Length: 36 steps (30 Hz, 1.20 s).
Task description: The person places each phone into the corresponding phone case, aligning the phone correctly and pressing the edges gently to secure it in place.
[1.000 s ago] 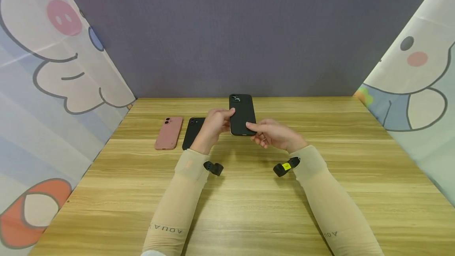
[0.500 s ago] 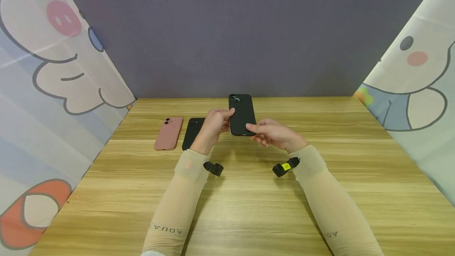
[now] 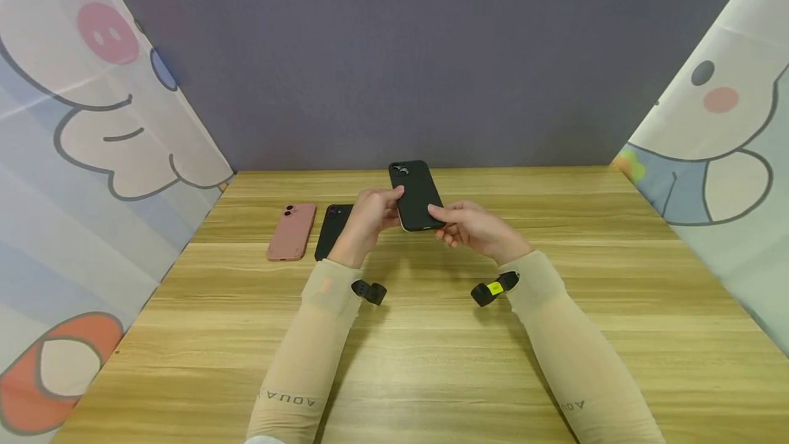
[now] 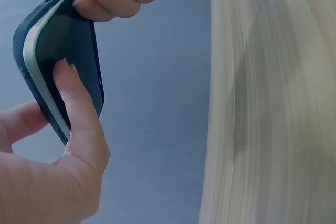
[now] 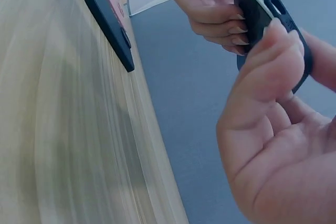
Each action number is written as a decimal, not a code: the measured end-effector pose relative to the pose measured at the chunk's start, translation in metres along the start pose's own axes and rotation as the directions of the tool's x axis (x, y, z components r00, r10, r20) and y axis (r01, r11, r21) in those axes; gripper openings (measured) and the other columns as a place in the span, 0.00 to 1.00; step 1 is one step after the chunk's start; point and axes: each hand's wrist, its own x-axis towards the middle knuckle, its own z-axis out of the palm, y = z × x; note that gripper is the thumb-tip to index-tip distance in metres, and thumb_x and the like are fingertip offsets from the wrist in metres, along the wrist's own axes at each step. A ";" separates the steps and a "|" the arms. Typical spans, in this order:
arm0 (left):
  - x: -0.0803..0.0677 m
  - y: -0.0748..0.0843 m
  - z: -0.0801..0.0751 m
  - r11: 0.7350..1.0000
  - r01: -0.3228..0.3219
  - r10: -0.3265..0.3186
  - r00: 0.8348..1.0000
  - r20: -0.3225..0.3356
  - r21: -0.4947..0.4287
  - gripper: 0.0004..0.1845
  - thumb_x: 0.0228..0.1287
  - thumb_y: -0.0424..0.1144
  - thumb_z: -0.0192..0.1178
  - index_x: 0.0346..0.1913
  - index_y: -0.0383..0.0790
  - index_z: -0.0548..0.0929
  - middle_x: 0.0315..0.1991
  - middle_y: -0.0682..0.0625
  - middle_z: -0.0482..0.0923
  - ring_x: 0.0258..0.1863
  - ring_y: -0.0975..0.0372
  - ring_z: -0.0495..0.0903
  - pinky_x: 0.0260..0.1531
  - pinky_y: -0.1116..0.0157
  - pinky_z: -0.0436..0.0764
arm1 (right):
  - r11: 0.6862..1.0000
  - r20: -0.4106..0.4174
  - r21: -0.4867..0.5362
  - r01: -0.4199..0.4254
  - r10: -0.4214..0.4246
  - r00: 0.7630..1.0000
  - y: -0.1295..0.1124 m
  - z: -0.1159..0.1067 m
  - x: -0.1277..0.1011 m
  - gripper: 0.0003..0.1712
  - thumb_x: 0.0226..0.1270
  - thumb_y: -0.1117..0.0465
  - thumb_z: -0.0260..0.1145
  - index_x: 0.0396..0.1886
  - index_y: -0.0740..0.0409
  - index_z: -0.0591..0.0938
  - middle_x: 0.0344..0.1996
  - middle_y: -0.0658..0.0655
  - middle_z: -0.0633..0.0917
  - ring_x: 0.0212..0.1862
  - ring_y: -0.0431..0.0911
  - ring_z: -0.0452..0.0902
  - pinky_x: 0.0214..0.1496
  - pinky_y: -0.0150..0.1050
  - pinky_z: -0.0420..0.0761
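Observation:
Both hands hold a smartphone (image 3: 418,190) in a black case above the far part of the table, with its back and camera corner facing up. My left hand (image 3: 370,216) pinches its left edge, thumb on the back and fingers beneath. At the lower right corner my right hand (image 3: 479,226) grips it, thumb on the back, fingers curled under. In the left wrist view the phone's pale frame (image 4: 32,51) stands out of the black case (image 4: 20,40) along one long side. The right wrist view shows the port cutout in the case's end (image 5: 278,6), near a right fingertip.
Left of the hands, a pink phone (image 3: 292,231) and a black phone (image 3: 333,230) lie back up on the wooden table (image 3: 425,362); my left hand partly covers the black one. A grey panel (image 3: 419,60) closes off the back, with cartoon-printed sheets (image 3: 86,156) at the sides.
The held phone has turned a little, its camera end swinging left, and its lower edge has risen slightly. My hands keep their grips on it. The other phones have not moved.

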 end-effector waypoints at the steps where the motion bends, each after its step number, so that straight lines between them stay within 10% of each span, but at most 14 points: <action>1: 0.000 0.000 0.000 1.000 0.003 -0.003 1.000 0.004 -0.001 0.13 0.75 0.42 0.59 0.40 0.33 0.85 0.27 0.48 0.79 0.24 0.61 0.81 0.36 0.63 0.84 | 1.000 -0.004 0.002 0.002 -0.002 1.000 0.000 0.000 0.000 0.17 0.79 0.52 0.59 0.36 0.58 0.84 0.22 0.51 0.82 0.21 0.39 0.74 0.26 0.31 0.75; 13: 0.001 0.002 -0.005 0.999 0.036 -0.034 0.997 0.071 -0.032 0.11 0.75 0.42 0.58 0.39 0.36 0.81 0.29 0.47 0.79 0.25 0.59 0.79 0.44 0.55 0.83 | 0.997 0.031 -0.073 0.030 -0.028 0.999 -0.001 -0.003 -0.003 0.20 0.81 0.55 0.56 0.28 0.60 0.80 0.18 0.51 0.76 0.17 0.39 0.67 0.22 0.31 0.70; 36: 0.002 0.002 -0.020 0.990 0.010 -0.016 0.999 -0.045 -0.140 0.16 0.75 0.47 0.59 0.33 0.37 0.79 0.23 0.48 0.76 0.21 0.60 0.77 0.27 0.67 0.81 | 0.987 0.145 -0.144 0.073 -0.052 0.988 -0.006 -0.013 -0.011 0.19 0.79 0.57 0.57 0.24 0.55 0.81 0.16 0.50 0.73 0.17 0.39 0.63 0.25 0.34 0.64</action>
